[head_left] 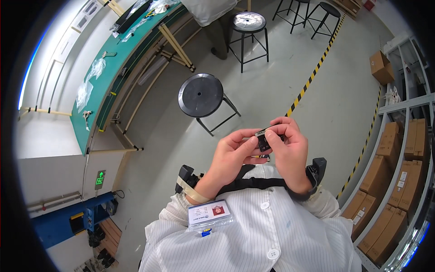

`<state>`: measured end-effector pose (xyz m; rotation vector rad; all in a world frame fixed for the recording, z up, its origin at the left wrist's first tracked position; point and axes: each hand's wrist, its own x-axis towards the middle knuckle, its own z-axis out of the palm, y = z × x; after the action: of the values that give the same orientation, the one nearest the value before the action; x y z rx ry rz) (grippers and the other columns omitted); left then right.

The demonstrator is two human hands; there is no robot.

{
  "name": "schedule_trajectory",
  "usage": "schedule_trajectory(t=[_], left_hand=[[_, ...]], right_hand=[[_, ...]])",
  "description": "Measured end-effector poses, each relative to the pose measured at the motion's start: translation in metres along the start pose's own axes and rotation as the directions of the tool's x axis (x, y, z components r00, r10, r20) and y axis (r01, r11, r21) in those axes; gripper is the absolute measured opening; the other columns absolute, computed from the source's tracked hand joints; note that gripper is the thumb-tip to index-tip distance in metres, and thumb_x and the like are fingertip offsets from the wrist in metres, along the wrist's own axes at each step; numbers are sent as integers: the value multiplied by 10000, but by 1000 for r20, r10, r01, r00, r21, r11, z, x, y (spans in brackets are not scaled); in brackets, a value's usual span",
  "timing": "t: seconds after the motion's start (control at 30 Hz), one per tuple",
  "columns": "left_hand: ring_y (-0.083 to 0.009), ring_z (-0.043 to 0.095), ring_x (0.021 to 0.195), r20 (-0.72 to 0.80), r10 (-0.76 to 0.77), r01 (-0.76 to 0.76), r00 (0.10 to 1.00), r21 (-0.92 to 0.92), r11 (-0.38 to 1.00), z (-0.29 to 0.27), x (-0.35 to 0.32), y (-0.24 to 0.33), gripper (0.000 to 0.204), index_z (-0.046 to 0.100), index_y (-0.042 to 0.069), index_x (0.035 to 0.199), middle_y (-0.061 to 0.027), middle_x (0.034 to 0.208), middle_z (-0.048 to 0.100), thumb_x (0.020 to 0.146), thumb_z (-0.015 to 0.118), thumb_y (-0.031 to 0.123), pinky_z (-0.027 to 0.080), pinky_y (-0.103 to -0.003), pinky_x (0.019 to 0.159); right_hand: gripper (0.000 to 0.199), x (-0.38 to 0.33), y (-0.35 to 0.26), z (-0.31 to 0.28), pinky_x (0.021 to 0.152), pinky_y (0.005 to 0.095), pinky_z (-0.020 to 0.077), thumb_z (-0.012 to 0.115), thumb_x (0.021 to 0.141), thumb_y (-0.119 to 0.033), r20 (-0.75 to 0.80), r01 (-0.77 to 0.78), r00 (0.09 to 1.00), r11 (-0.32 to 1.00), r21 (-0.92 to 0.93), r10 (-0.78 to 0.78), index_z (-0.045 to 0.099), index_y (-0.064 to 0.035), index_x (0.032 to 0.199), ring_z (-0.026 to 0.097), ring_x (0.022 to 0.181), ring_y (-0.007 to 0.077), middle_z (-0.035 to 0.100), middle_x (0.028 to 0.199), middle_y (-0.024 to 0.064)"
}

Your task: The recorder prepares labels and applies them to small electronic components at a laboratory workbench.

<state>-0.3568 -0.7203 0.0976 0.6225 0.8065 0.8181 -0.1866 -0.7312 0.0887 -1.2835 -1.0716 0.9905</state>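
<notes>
Between both hands, in front of my chest, is a small black rectangular part (263,143) with a pale strip along its upper edge and small light marks on its face. My left hand (234,152) pinches its left side between thumb and fingers. On the other side, the thumb of my right hand (287,152) presses against the part's upper right, with the fingers curled behind it. The fingers cover much of the part, so its exact kind cannot be made out. Black devices are strapped at both wrists.
A black round stool (200,95) stands ahead, with another stool (248,21) beyond it near a person (210,11). At left runs a green-topped workbench (107,75) with plastic bags. Shelves (408,106) holding cardboard boxes (375,177) line the right. Black-yellow tape (312,78) marks the floor.
</notes>
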Motion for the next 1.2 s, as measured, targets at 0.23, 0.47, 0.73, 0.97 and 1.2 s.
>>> schedule_trajectory(t=[0.23,0.47,0.73,0.97,1.2], left_hand=[[-261,745,1029,-33,4,-5,999,-24,1000,0,1,0,332,572,-72,1335,-179,1162,700,1069,566,126,670,-383,846],[-274,757,1003,-69,43,-39,997,52,998,2,3,-4,298,596,-46,1294,-173,1158,708,1078,557,156,671,-371,780],[-236,761,956,-89,117,-111,989,71,991,1,6,-7,270,599,-74,1233,-163,1098,720,1070,581,141,674,-340,760],[-229,768,923,-115,172,-154,978,145,977,-1,7,-9,264,597,-71,1205,-157,1070,728,1071,582,156,666,-307,679],[-228,773,907,-122,175,-154,977,169,974,0,9,-8,257,599,-66,1189,-153,1068,730,1076,573,164,662,-292,653]], right_hand=[[70,-1,0,1,797,302,522,712,897,-47,-5,-43,999,999,13,43,699,22,891,650,963,161,654,1111,119],[66,0,1,3,765,283,525,717,891,-39,-7,7,1000,1000,6,-7,692,22,881,653,899,138,649,1111,110],[56,1,2,5,759,278,530,719,886,-33,0,65,998,996,-56,-65,702,20,895,642,850,139,640,1132,104],[78,3,-1,2,800,296,524,708,897,-44,38,76,997,991,-114,-72,725,22,933,650,907,159,644,1126,107],[100,4,2,-2,828,294,518,679,924,-44,58,92,994,995,-50,-89,732,28,969,641,919,149,649,1123,104]])
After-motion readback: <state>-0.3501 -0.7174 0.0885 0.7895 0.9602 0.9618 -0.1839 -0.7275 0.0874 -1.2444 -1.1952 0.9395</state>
